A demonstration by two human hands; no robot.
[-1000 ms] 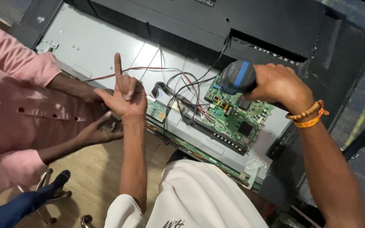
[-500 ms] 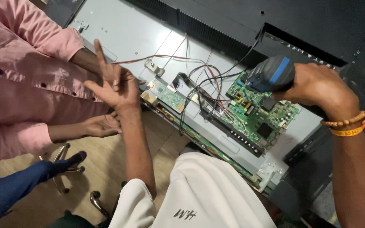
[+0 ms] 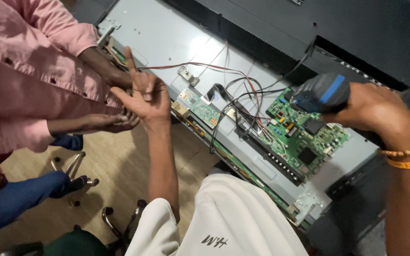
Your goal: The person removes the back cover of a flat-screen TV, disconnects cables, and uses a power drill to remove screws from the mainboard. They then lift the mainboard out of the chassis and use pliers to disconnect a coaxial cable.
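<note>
While the opened flat-panel set point(image 3: 167, 42) lay back-up, both hands hovered over its boards.

Largest first: grey metal chassis, then green main board point(image 3: 309, 137) with red and black wiring point(image 3: 243, 95). Right hand point(image 3: 380, 114) was closed around a black-and-blue powered screwdriver point(image 3: 321, 92), nose toward the main board, probably for its screws. Left hand point(image 3: 143, 97) was open, fingers spread, holding nothing, beside a co-worker's pink sleeve point(image 3: 34, 52).

Wooden floor point(image 3: 119, 175) — chrome chair base point(image 3: 72, 168) nearby.
</note>
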